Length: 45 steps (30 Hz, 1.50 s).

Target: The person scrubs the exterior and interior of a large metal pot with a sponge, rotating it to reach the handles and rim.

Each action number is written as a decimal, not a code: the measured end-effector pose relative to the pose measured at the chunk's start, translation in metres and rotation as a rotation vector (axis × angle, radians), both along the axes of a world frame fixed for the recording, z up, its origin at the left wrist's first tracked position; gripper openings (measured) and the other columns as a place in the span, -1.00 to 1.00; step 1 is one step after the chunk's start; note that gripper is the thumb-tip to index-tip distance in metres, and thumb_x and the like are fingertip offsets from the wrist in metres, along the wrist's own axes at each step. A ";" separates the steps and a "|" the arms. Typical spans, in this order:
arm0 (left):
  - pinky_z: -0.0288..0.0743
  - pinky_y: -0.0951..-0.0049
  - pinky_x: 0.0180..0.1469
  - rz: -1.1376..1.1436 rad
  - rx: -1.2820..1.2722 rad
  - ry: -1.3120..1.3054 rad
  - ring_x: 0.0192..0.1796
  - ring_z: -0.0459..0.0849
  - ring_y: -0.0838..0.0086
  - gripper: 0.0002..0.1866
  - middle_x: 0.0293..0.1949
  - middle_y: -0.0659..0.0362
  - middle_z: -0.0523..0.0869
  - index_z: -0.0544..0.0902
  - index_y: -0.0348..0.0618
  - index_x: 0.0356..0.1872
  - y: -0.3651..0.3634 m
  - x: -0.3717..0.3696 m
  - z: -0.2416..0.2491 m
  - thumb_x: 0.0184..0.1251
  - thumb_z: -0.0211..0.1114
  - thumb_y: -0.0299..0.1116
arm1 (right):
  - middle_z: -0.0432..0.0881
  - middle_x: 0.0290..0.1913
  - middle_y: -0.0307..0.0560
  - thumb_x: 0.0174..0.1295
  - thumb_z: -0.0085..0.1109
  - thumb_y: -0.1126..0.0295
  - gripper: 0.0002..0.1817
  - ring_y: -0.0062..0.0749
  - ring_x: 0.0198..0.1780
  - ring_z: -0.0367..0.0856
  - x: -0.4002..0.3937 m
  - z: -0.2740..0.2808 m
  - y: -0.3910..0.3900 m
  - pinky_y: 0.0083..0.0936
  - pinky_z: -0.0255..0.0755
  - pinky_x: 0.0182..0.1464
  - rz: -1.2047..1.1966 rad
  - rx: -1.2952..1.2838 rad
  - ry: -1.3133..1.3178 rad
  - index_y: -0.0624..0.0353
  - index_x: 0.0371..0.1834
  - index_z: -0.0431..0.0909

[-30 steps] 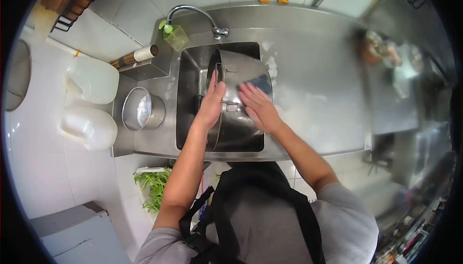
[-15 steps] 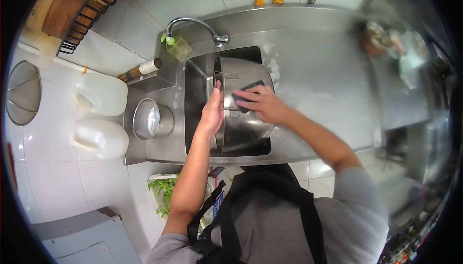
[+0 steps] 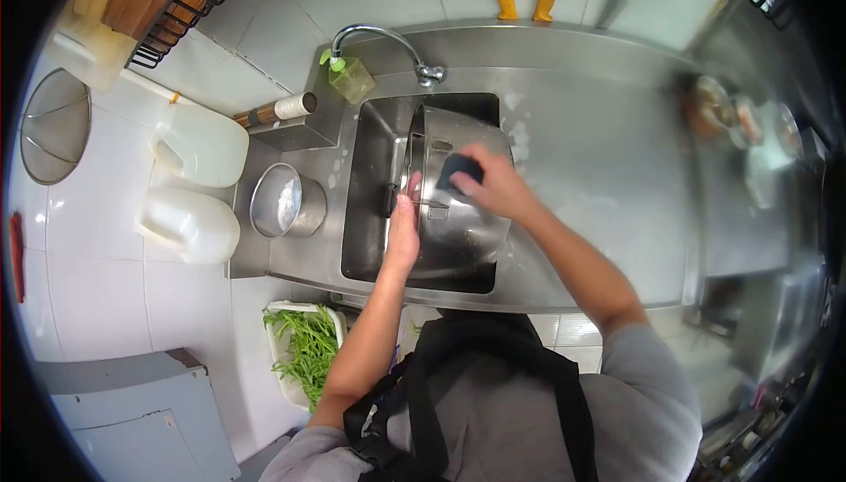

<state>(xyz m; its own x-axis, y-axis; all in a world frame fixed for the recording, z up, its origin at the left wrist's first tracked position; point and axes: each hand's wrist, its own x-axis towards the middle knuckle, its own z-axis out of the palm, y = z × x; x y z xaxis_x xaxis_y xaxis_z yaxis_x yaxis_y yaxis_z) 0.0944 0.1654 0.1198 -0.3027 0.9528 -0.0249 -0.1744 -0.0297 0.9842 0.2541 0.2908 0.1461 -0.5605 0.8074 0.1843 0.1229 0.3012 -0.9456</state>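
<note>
Steel counter [image 3: 599, 129] fills most of my view, with the sink [image 3: 366, 218] sunk into it left of centre. Tipped on its side in that basin lies a big metal pot [image 3: 458, 218]; its long axis runs roughly from 12 to 6 o'clock, the open mouth facing 9 o'clock. My left hand [image 3: 404, 231] lies at the pot's 9 o'clock edge, fingers wrapped over the rim near a side handle, a firm hold that props the pot up. My right hand [image 3: 493, 184] rests on the pot's outer wall toward 1 o'clock, fingers closed around a dark sponge [image 3: 460, 169] pressed flat to the metal. So the sponge hand sits above and right of the bracing hand, the pot's curved wall between them. Left of the sink, at 9 o'clock, stands a smaller steel pot [image 3: 284, 204]; beyond it two white jugs [image 3: 198, 187]. The tap [image 3: 388, 41] arches over the basin at 12 o'clock. Greens [image 3: 308, 350] lie in a tray at 7 o'clock.
</note>
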 end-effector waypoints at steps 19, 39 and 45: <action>0.36 -0.02 0.05 0.155 -0.082 0.498 0.01 0.55 -0.26 -0.51 -0.08 -0.27 0.63 0.47 -0.31 0.14 -0.012 0.012 -0.006 0.61 -0.29 -0.12 | 0.72 -0.18 0.20 -0.01 0.47 0.13 -0.53 0.07 -0.08 0.68 -0.039 0.018 -0.024 -0.25 0.51 0.02 -0.065 -0.136 -0.447 0.23 -0.11 0.70; 0.34 -0.07 -0.03 0.133 -0.115 0.519 -0.11 0.53 -0.25 -0.56 -0.18 -0.29 0.61 0.48 -0.28 0.03 -0.015 0.011 -0.015 0.60 -0.25 -0.13 | 0.74 -0.29 0.15 0.00 0.49 0.18 -0.58 -0.14 -0.21 0.73 -0.044 0.007 -0.020 -0.29 0.52 -0.11 -0.214 -0.167 -0.321 0.32 -0.24 0.69; 0.32 -0.08 -0.17 0.220 -0.040 0.570 -0.24 0.54 -0.22 -0.58 -0.32 -0.24 0.60 0.48 -0.28 -0.01 -0.015 0.015 -0.018 0.59 -0.26 -0.15 | 0.72 -0.30 0.24 0.02 0.47 0.16 -0.56 -0.01 -0.20 0.73 -0.054 0.006 -0.004 -0.23 0.52 -0.11 -0.355 -0.241 -0.270 0.35 -0.22 0.68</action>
